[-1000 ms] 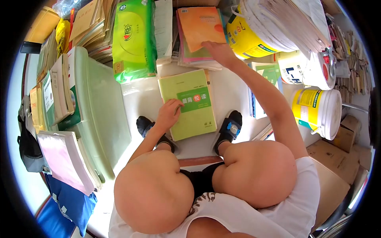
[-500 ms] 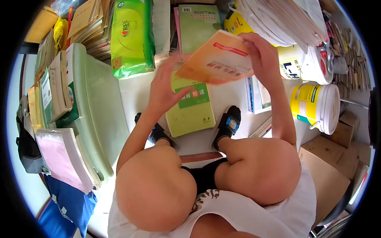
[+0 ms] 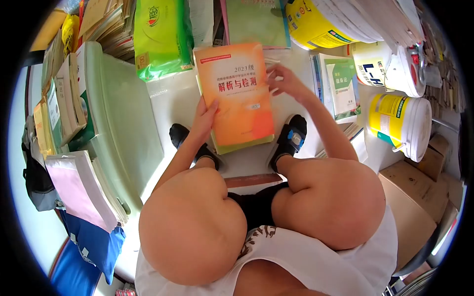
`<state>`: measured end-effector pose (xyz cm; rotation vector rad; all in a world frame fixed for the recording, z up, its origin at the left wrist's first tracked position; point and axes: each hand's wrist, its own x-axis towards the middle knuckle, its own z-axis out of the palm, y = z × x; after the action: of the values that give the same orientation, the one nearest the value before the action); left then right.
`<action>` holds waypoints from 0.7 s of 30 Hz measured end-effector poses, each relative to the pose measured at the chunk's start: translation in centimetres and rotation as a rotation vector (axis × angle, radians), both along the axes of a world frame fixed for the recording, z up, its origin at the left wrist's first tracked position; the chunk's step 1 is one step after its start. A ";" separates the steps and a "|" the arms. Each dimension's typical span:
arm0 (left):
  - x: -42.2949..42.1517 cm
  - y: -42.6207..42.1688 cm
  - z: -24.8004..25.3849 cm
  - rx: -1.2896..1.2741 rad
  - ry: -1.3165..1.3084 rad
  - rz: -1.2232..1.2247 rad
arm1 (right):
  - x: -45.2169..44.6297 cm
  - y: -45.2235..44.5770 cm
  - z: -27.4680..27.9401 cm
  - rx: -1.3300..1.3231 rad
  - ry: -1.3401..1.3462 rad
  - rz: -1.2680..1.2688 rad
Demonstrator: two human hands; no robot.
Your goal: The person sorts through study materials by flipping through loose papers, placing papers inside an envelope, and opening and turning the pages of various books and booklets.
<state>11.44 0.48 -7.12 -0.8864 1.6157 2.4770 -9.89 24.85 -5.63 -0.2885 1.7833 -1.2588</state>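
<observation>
An orange book [image 3: 237, 103] lies face up over the light green book [image 3: 242, 146], whose lower and left edges show beneath it. My left hand [image 3: 204, 118] grips the orange book's left edge, thumb on the cover and fingers hidden at its side. Beside the book's right edge is my right hand [image 3: 286, 83], its fingers apart and bent, holding nothing. Behind the orange book, a grey-green book [image 3: 256, 24] tops a stack with a pink edge showing. Both books in front lie between my two feet.
A green tissue pack [image 3: 163, 39] stands at the back left, beside a pale green bin [image 3: 123, 118]. On the right are a yellow and white bucket [image 3: 400, 126], a green booklet [image 3: 343, 84] and cardboard boxes [image 3: 414, 192]. A pink-covered stack [image 3: 79, 190] sits at the left.
The orange book was taken off the back stack, turned over and brought down onto the light green book. My left hand has taken its left edge; my right hand has let go.
</observation>
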 end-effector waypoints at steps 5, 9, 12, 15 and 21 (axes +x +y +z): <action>3.3 0.4 -2.3 -0.084 -0.112 -0.206 | 5.2 0.3 -3.6 0.042 -0.044 -0.133; 3.9 -0.5 -2.9 -0.070 -0.299 -0.261 | 7.3 1.4 -5.8 0.015 -0.028 -0.185; 4.8 -1.1 -4.3 -0.298 -0.223 -0.316 | 7.8 0.7 -6.7 0.027 0.221 -0.157; 5.3 -1.2 -3.8 -0.368 -0.252 -0.328 | 7.4 0.1 -6.2 0.072 0.330 -0.129; 4.5 -1.4 -1.3 -0.531 -0.246 -0.313 | 7.0 -0.6 -5.2 0.174 0.542 -0.038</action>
<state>15.98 -0.95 -8.45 -0.8533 2.1542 1.6864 -2.86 24.28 -10.79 -0.5354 2.3515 -1.1056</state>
